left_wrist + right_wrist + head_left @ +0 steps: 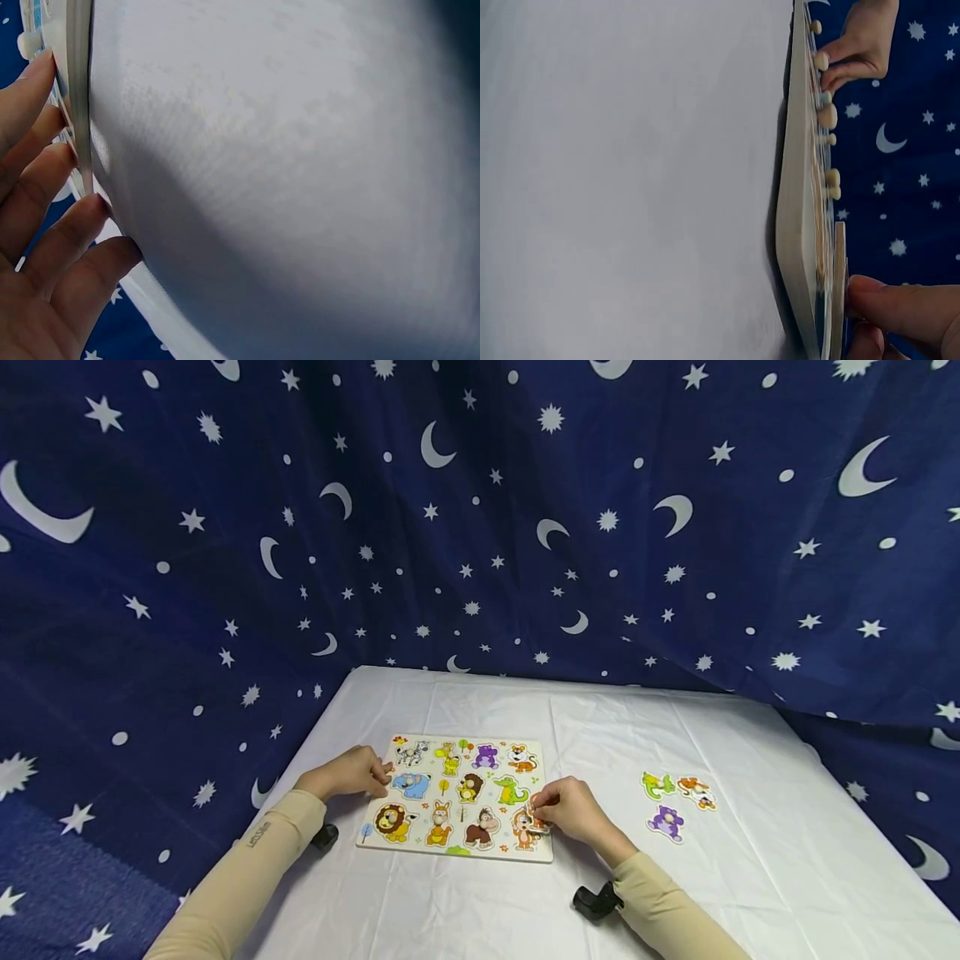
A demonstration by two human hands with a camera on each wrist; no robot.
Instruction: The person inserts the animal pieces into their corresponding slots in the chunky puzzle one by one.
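A wooden animal peg puzzle board (420, 847) lies on the white-covered table. My left hand (352, 773) rests at its left edge, near the blue elephant (411, 786); in the left wrist view the fingertips (120, 255) touch along the edge. My right hand (573, 810) pinches a thin puzzle piece (839, 277) between thumb and fingers at the board's lower right corner. Mostly hidden by the fingers, the piece shows some orange and overlaps the orange-and-white animal picture (522, 832). From the right wrist view, the piece is close over the board's surface.
Right of the board lie loose puzzle pieces: a green crocodile (657, 786), a purple hippo (666, 823) and an orange tiger (697, 792). Several wooden knobs (826, 116) stick up from the board. A dark blue curtain (510, 527) with stars and moons hangs behind the table.
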